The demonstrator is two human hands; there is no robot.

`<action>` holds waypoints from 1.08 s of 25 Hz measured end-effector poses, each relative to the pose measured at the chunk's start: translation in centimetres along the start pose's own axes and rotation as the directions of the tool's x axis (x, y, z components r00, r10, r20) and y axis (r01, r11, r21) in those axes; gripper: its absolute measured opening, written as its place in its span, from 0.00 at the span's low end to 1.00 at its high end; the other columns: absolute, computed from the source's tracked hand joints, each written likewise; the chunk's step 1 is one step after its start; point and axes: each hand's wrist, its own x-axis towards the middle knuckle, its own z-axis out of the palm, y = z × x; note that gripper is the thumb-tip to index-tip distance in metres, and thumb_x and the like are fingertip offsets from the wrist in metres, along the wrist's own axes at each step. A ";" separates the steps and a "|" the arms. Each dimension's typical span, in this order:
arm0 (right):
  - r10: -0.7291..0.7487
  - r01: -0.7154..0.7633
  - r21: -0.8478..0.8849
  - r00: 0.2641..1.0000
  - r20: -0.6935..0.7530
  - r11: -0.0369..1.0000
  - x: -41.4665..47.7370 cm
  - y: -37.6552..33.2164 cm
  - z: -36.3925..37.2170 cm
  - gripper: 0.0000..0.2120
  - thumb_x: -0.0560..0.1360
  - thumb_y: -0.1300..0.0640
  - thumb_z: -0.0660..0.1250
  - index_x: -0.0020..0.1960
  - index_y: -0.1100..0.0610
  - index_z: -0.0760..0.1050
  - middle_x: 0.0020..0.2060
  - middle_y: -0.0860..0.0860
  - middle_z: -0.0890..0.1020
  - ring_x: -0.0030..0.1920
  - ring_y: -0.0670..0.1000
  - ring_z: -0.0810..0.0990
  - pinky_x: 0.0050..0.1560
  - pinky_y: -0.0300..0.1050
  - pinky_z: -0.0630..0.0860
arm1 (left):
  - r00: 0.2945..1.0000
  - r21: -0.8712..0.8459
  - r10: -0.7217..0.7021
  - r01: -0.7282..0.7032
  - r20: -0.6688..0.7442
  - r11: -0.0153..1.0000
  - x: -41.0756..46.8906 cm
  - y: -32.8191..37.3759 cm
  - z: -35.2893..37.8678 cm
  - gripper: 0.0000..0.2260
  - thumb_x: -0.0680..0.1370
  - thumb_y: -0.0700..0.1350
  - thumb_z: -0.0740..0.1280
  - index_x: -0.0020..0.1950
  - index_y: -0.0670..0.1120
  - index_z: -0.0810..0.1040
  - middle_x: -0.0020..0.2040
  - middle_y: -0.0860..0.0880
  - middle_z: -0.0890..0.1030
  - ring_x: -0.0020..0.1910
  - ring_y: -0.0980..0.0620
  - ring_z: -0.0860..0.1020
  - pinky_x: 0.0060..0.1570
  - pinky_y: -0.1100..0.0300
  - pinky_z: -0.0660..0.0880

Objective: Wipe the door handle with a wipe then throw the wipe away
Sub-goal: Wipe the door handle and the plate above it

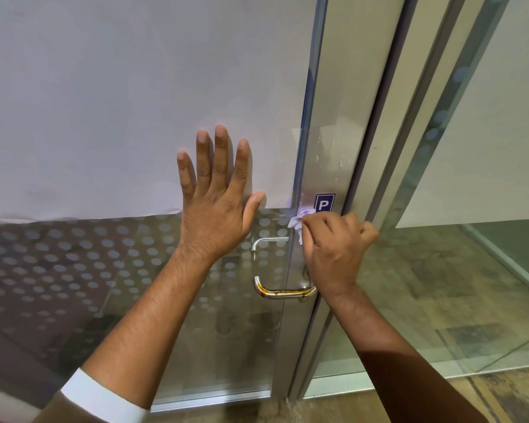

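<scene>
At glass door (135, 270) | left hand (217, 209) flat on pane, fingers (220, 154) spread apart | right hand (333, 248) fist clamped on white wipe (297, 222), upper end of door handle (283, 293), right of left hand | brown stain on handle's lower bar

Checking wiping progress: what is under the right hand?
A crumpled white wipe pokes out above the closed right hand. The hand hides the upper part of the door handle; only its stained lower bend shows.
</scene>
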 end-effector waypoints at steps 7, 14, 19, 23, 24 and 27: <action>0.014 -0.014 0.009 0.999 -0.042 1.000 -0.9 1.6 0.1 0.01 0.80 0.51 0.73 0.51 0.47 0.83 0.47 0.44 0.85 0.48 0.51 0.75 0.52 0.51 0.56 | 1.000 0.008 0.004 -0.004 -0.002 1.000 0.0 0.0 0.2 0.40 0.89 0.66 0.55 0.90 0.48 0.37 0.87 0.44 0.27 0.86 0.41 0.28 0.83 0.37 0.29; -0.048 0.048 0.031 0.999 0.007 0.998 -1.5 0.4 -0.4 0.02 0.77 0.52 0.76 0.49 0.47 0.84 0.47 0.44 0.86 0.49 0.51 0.77 0.51 0.52 0.59 | 1.000 -0.007 0.008 -0.008 -0.002 1.000 0.0 -0.1 0.3 0.41 0.89 0.66 0.56 0.90 0.47 0.38 0.87 0.44 0.28 0.86 0.41 0.29 0.83 0.36 0.29; 0.046 -0.037 0.064 0.989 -0.142 0.997 3.1 0.0 -0.4 0.02 0.80 0.52 0.72 0.51 0.47 0.84 0.47 0.45 0.85 0.48 0.51 0.77 0.50 0.49 0.57 | 1.000 -0.001 0.004 -0.004 0.003 1.000 0.0 0.1 0.0 0.40 0.90 0.65 0.55 0.90 0.47 0.38 0.86 0.44 0.28 0.86 0.41 0.29 0.83 0.36 0.30; -0.038 0.043 0.059 0.996 -0.081 0.997 1.6 -0.9 -0.3 0.03 0.79 0.53 0.73 0.52 0.49 0.84 0.47 0.46 0.86 0.50 0.52 0.79 0.49 0.51 0.62 | 1.000 -0.005 0.004 -0.004 0.002 1.000 0.0 0.0 -0.1 0.40 0.90 0.66 0.54 0.90 0.47 0.38 0.86 0.44 0.27 0.86 0.41 0.28 0.83 0.37 0.29; -0.044 0.047 0.056 0.998 -0.054 0.997 0.8 -0.6 -0.5 0.03 0.79 0.54 0.74 0.51 0.48 0.85 0.47 0.46 0.86 0.50 0.52 0.80 0.49 0.52 0.63 | 1.000 -0.003 0.004 -0.004 0.002 1.000 0.0 0.0 0.0 0.40 0.90 0.66 0.55 0.90 0.47 0.38 0.86 0.44 0.27 0.86 0.41 0.28 0.83 0.37 0.29; 0.055 -0.045 0.118 0.995 -0.084 0.992 2.0 0.4 -0.8 0.02 0.79 0.54 0.74 0.51 0.49 0.85 0.46 0.46 0.86 0.49 0.53 0.79 0.49 0.51 0.63 | 1.000 0.008 0.007 -0.007 -0.006 1.000 0.0 0.0 0.2 0.40 0.89 0.65 0.56 0.90 0.47 0.38 0.87 0.44 0.27 0.86 0.42 0.28 0.83 0.37 0.29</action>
